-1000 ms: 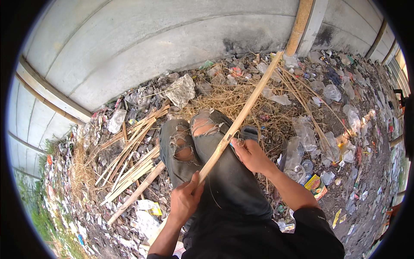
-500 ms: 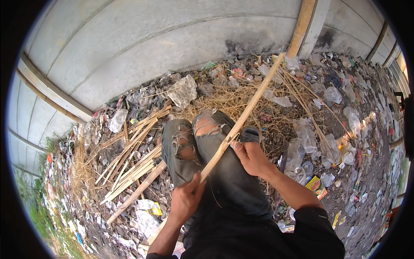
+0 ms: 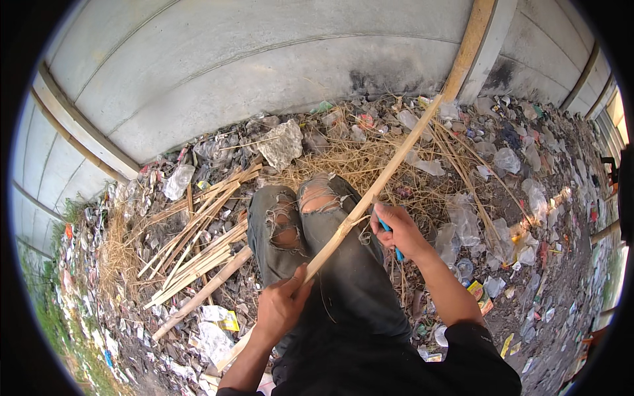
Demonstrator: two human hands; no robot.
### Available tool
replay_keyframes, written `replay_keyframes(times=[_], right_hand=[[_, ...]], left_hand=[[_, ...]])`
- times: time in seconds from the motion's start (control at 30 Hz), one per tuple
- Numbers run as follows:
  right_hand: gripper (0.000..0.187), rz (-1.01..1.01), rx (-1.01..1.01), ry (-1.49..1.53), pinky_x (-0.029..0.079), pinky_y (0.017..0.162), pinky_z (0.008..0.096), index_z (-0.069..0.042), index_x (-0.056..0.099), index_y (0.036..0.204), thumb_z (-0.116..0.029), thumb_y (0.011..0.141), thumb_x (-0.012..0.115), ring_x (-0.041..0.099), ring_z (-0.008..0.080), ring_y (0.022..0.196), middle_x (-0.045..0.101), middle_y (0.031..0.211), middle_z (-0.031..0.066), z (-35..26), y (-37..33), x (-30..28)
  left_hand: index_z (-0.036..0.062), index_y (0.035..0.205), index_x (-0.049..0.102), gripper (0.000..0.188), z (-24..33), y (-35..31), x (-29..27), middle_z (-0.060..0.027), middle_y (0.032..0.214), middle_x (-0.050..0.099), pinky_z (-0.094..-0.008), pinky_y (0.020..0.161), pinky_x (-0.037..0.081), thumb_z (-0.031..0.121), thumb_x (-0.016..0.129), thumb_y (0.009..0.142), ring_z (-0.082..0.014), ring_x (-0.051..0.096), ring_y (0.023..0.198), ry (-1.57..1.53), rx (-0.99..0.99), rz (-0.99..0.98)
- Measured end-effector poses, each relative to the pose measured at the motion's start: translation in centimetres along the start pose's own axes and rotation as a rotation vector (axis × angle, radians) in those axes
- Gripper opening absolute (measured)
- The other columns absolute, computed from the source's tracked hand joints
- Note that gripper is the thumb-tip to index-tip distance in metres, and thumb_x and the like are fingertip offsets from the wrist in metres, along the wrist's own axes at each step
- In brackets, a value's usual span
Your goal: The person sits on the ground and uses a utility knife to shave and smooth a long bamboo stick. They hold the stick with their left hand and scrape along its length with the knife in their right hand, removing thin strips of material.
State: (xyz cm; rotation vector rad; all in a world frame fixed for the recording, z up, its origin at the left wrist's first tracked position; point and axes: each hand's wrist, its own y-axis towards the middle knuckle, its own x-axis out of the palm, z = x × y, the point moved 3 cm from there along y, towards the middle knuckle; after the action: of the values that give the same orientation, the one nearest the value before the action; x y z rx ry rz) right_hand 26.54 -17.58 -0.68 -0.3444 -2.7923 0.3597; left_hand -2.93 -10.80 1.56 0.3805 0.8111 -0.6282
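A long, pale bamboo strip [image 3: 396, 158] slants across my knees, from low on the left up toward the wall. My left hand [image 3: 281, 305] is closed round its lower part, in front of my lap. My right hand [image 3: 396, 231] is beside the strip's middle, closed on a slim blue-handled tool [image 3: 399, 255]. The tool's working end is mostly hidden, so its kind cannot be made out. Thin curled shavings hang from the strip's edge near my right fingers. Another pale length shows below my left wrist.
Split bamboo strips [image 3: 198, 264] lie in a pile left of my knees, beside a thicker bamboo pole [image 3: 205, 294]. Ahead are a pale rock [image 3: 282, 144], straw-like shavings [image 3: 330, 162] and a concrete wall [image 3: 264, 72]. Plastic litter covers the ground.
My right hand has turned and risen slightly along the strip, bringing the blue tool into clearer view. The left hand keeps its grip. The view has shifted a little.
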Motion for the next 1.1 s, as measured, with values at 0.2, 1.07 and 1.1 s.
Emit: replay_keyframes(times=[0.2, 1.07, 1.1], right_hand=[[0.056, 0.023, -0.358, -0.982, 0.038, 0.049, 0.0304, -0.002, 0.07, 0.082, -0.056, 0.1, 0.068, 0.044, 0.0118, 0.049, 0.047, 0.055, 0.0004, -7.3, -0.5, 0.6], [0.035, -0.94, -0.039, -0.408, 0.039, 0.05, 0.0288, 0.003, 0.074, 0.082, -0.028, 0.089, 0.087, 0.055, 0.0101, 0.052, 0.065, 0.061, 0.0038, -6.7, 0.8, 4.9], [0.034, -0.828, -0.062, -0.374, 0.04, 0.049, 0.0287, 0.003, 0.074, 0.078, -0.027, 0.088, 0.088, 0.057, 0.0107, 0.052, 0.066, 0.061, 0.0049, -6.6, 1.2, 2.7]], left_hand=[[0.0202, 0.139, 0.068, 0.048, 0.7, -0.2, -0.2, -0.0074, 0.071, 0.06, -0.0447, 0.049, 0.052, 0.023, 0.078, 0.092, -0.031, 0.065, 0.054, 0.429, 0.135, 0.071], [0.0246, 0.142, 0.066, 0.045, 1.2, 2.0, 0.9, -0.0136, 0.076, 0.067, -0.0527, 0.058, 0.054, 0.032, 0.071, 0.097, -0.04, 0.069, 0.064, 0.23, 0.055, -0.049], [0.0239, 0.142, 0.066, 0.046, 1.2, 2.3, 0.7, -0.0142, 0.076, 0.068, -0.0532, 0.059, 0.054, 0.032, 0.071, 0.097, -0.0407, 0.069, 0.065, 0.226, 0.058, -0.04]])
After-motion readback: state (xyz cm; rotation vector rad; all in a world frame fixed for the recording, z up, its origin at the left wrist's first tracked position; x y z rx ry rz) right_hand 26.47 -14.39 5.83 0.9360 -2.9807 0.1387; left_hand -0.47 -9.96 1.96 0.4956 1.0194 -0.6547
